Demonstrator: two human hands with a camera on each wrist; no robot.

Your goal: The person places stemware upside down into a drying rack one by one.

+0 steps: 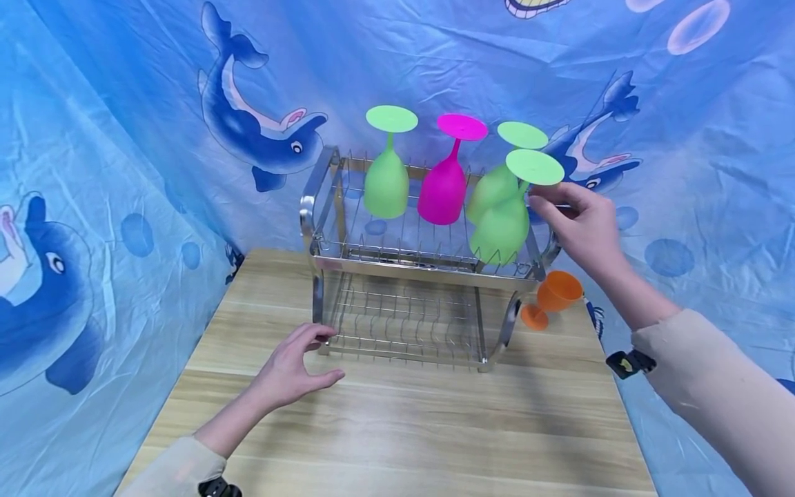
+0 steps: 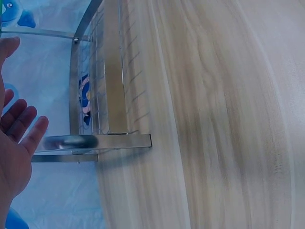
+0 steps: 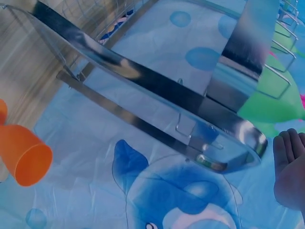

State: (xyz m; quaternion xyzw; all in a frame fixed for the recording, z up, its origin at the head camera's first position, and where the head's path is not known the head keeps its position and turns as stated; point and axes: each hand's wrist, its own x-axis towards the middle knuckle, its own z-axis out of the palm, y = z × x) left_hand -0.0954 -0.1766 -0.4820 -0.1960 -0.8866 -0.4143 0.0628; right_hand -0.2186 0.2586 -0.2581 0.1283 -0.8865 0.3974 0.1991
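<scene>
Four plastic goblets stand upside down on the upper tier of a metal dish rack: a green goblet at left, a pink goblet, a rear green goblet and a front green goblet overlapping it. My right hand pinches the front green goblet at its stem, just under the upturned base; in the right wrist view its fingers show beside green bowls, the thumb out of sight. My left hand hovers by the rack's lower left front corner, fingers spread apart and holding nothing.
An orange goblet lies on its side on the wooden table, right of the rack. The rack's lower tier has wire slots. A blue cloth printed with dolphins hangs behind and at both sides.
</scene>
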